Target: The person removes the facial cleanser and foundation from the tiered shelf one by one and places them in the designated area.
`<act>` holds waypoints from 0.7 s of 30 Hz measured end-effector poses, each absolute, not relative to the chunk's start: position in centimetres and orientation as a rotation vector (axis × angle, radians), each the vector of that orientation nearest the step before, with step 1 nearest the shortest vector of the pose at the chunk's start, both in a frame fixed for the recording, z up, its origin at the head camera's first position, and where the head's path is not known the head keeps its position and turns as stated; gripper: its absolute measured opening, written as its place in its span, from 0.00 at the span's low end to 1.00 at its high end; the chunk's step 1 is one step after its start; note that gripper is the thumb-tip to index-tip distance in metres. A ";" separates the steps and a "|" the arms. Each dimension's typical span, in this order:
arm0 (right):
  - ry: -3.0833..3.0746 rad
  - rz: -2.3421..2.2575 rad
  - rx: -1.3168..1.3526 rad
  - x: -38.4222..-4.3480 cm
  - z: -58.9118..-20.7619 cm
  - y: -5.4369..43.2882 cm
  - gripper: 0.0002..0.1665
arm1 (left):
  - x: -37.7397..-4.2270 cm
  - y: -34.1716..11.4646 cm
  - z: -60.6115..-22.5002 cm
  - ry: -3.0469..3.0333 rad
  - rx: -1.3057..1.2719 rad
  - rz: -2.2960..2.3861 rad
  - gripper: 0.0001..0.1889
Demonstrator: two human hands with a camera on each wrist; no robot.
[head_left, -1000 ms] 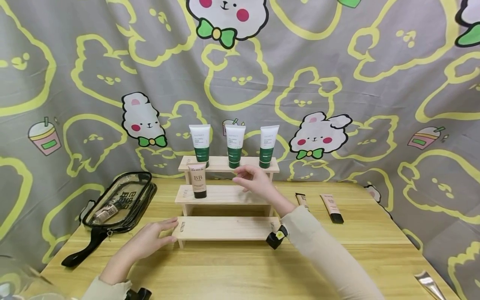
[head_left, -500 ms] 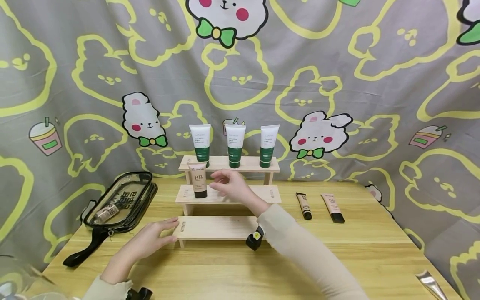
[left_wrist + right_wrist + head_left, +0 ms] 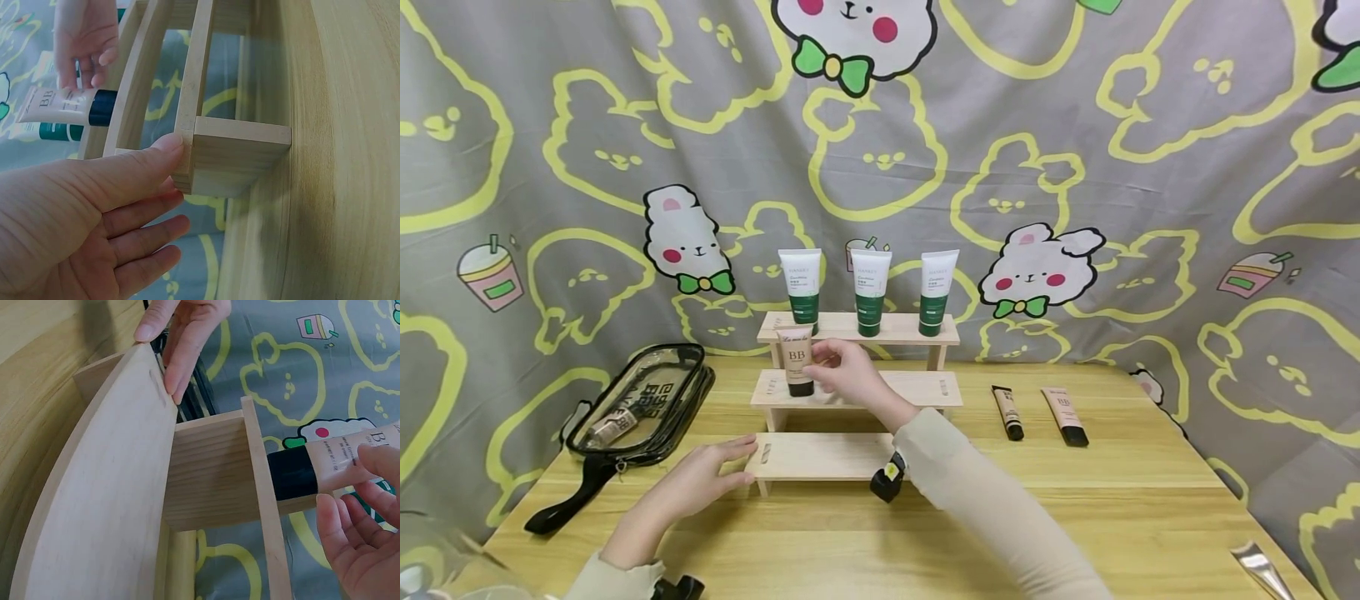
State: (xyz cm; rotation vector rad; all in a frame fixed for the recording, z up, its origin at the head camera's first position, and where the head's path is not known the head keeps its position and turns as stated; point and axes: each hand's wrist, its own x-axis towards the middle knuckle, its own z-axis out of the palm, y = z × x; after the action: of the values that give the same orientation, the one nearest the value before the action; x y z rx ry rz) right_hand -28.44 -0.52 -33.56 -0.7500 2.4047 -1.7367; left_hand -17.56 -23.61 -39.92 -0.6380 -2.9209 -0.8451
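Note:
A pink BB cream tube (image 3: 795,350) with a black cap stands upright at the left end of the middle step of a three-step wooden display stand (image 3: 835,454). My right hand (image 3: 853,377) holds that tube at its right side, thumb over the front, as the right wrist view shows. The left hand (image 3: 700,477) grips the left end of the lowest step; in the right wrist view its thumb (image 3: 149,330) lies at the front corner and a finger at the back corner. Green-and-white tubes (image 3: 870,292) stand spaced along the top step.
To the right on the table lie another BB cream tube (image 3: 1063,415) and a smaller, dark-capped tube (image 3: 1007,411). A clear, black-edged pouch (image 3: 643,400) with a tube inside lies at the left. Something shiny (image 3: 1262,568) sits near the front right edge. A patterned curtain (image 3: 880,150) hangs behind.
My right hand has moved left along the middle step, from its right part to the BB cream tube, and now touches it. The left hand has stayed at the stand's lowest step.

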 end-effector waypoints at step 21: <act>2.440 -1.779 -0.679 -28.3 -34.1 -1.1 0.13 | -17.7 -23.6 -40.0 -2.934 -0.628 -0.837 0.25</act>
State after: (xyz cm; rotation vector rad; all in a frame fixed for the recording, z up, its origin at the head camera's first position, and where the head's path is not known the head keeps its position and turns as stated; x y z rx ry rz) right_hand -28.30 -1.09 -34.06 -0.6790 2.4397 -1.7791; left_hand -17.67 -23.64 -40.02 -0.6280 -2.9344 -0.8374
